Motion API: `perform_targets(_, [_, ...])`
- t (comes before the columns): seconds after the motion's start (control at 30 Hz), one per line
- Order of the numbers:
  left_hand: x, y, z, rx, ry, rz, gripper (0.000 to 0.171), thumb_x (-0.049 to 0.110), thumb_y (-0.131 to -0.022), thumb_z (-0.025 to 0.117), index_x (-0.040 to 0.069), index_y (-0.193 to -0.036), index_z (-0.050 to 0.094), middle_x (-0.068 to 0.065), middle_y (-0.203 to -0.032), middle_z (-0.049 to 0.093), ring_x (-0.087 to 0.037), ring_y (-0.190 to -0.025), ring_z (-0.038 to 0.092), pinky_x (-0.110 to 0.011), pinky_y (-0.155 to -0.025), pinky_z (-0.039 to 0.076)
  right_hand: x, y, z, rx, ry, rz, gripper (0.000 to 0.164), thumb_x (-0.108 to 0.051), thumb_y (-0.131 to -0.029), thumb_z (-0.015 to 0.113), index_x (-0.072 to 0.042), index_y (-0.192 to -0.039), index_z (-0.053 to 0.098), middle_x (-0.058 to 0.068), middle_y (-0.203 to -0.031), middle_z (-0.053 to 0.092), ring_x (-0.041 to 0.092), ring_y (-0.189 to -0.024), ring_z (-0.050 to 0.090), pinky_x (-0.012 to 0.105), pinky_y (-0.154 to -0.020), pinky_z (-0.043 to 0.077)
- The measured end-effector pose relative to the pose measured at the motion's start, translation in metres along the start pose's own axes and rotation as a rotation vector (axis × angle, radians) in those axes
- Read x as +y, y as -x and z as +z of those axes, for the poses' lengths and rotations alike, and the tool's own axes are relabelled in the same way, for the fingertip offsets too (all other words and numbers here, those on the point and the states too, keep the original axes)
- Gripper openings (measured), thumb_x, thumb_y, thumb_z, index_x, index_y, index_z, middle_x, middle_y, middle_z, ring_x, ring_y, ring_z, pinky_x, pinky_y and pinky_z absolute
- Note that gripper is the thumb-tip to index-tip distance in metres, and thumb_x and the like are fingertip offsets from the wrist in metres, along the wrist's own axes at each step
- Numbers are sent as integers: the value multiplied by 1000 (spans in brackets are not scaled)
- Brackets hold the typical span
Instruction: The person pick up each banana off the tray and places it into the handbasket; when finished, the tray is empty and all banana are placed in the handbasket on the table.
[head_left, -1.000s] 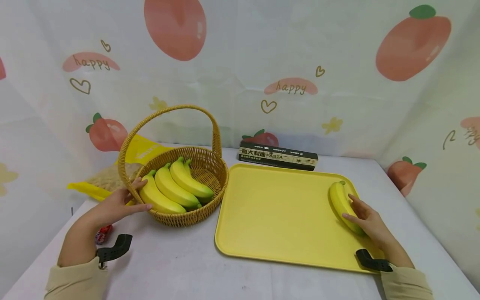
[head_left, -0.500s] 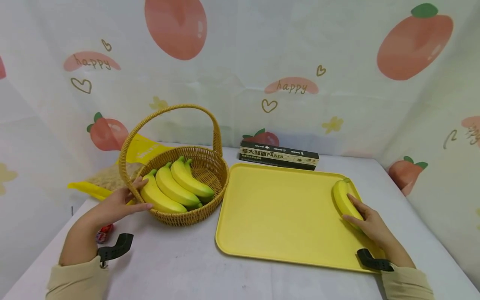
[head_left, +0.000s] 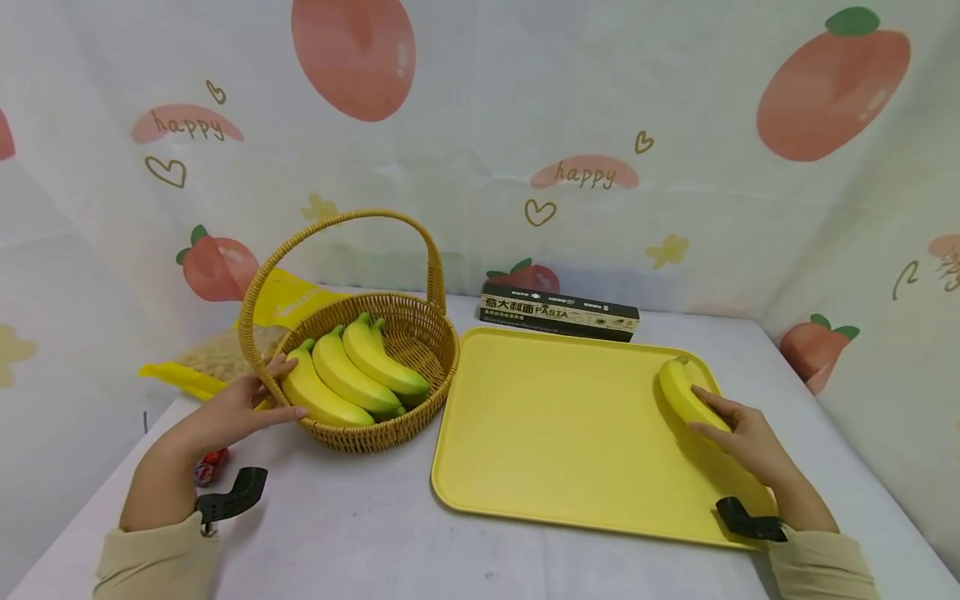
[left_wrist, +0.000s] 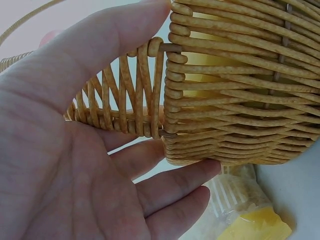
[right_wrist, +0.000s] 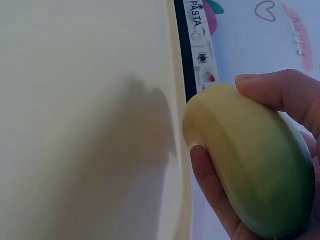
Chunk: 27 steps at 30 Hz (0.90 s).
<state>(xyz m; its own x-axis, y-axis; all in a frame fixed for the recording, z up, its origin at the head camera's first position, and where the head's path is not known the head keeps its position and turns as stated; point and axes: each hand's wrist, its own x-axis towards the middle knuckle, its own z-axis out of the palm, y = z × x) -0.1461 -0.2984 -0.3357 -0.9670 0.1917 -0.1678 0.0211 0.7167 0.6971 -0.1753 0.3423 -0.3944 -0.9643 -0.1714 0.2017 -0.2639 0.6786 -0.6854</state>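
Observation:
My right hand [head_left: 750, 440] grips a banana [head_left: 686, 396], thumb on one side and fingers on the other. The banana hangs a little above the right part of a yellow tray [head_left: 555, 433] and casts a shadow on it. In the right wrist view the banana's greenish end [right_wrist: 280, 200] points toward the camera. At the left, my left hand [head_left: 238, 407] holds the side of a wicker basket [head_left: 360, 437] where its arched handle meets the rim; the thumb [left_wrist: 115, 30] lies along the rim. Several bananas [head_left: 352, 379] lie side by side in the basket.
A black pasta box [head_left: 558, 312] lies behind the tray. Left of and behind the basket is a yellow bag [head_left: 232, 354] with a see-through part. A small red wrapped item [head_left: 211, 467] lies by my left forearm. Printed cloth hangs behind the table.
My right fingers have closed round the banana and raised it slightly off the tray; its top end shifted right, then back left. My left hand and the basket stay in place.

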Motion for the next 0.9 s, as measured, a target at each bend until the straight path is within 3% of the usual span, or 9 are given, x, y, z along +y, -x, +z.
perform_targets(0.13, [0,0,0,-2,4,7,87,37,-87,64,6,-150,13,-33,-150,11,-57,-130,21,-68,-101,26,-6,-2,-1,-8,27,-16,54,-14,-87,65,7,-133,46,26,-130,50,-28,-99,33,0,-70,40])
perform_targets(0.2, [0,0,0,1,3,9,86,36,-87,64,6,-150,13,-33,-150,11,-57,-130,21,-68,-101,25,-9,-3,-1,-10,25,-27,54,-14,-86,66,6,-133,46,28,-129,50,-29,-100,32,-1,-72,40])
perform_targets(0.27, [0,1,0,7,10,14,86,36,-87,64,5,-149,14,-32,-150,11,-57,-131,21,-68,-101,25,-13,-5,-1,-8,25,-33,54,-14,-86,66,5,-132,48,18,-129,53,-30,-102,32,-2,-74,40])
perform_targets(0.37, [1,2,0,14,17,20,86,35,-87,64,4,-149,15,-32,-150,11,-57,-131,21,-68,-101,25,-20,-7,0,-14,29,-35,54,-15,-85,67,4,-132,49,15,-129,54,-30,-102,31,-3,-75,39])
perform_targets(0.5, [0,2,1,18,12,22,86,36,-86,65,3,-149,16,-32,-150,11,-57,-131,21,-67,-101,27,-29,-11,2,-52,19,-18,56,-18,-86,67,3,-133,47,29,-131,50,-29,-100,32,-1,-73,40])
perform_targets(0.63, [-1,1,1,14,26,17,86,35,-86,65,5,-149,15,-32,-151,10,-56,-131,19,-68,-102,25,-38,-15,5,-77,-5,-12,58,-19,-86,66,2,-135,45,31,-133,47,-26,-96,38,4,-70,45])
perform_targets(0.67, [-1,1,1,12,30,16,86,35,-86,65,5,-149,15,-31,-151,10,-56,-132,19,-68,-102,24,-40,-16,6,-81,-19,-20,58,-18,-86,66,3,-136,44,30,-133,47,-25,-96,40,6,-70,46])
perform_targets(0.73, [-1,1,1,9,35,19,86,35,-86,65,5,-149,14,-31,-151,9,-56,-132,18,-68,-102,24,-44,-17,8,-89,-55,-35,58,-18,-86,66,2,-136,44,16,-135,50,-23,-97,44,8,-70,48])
perform_targets(0.9, [-1,1,0,9,22,32,86,34,-86,65,4,-149,15,-32,-151,9,-57,-132,19,-67,-102,26,-56,-21,13,-133,-161,-81,58,-16,-87,66,1,-137,43,-29,-121,47,-18,-99,51,11,-73,51])
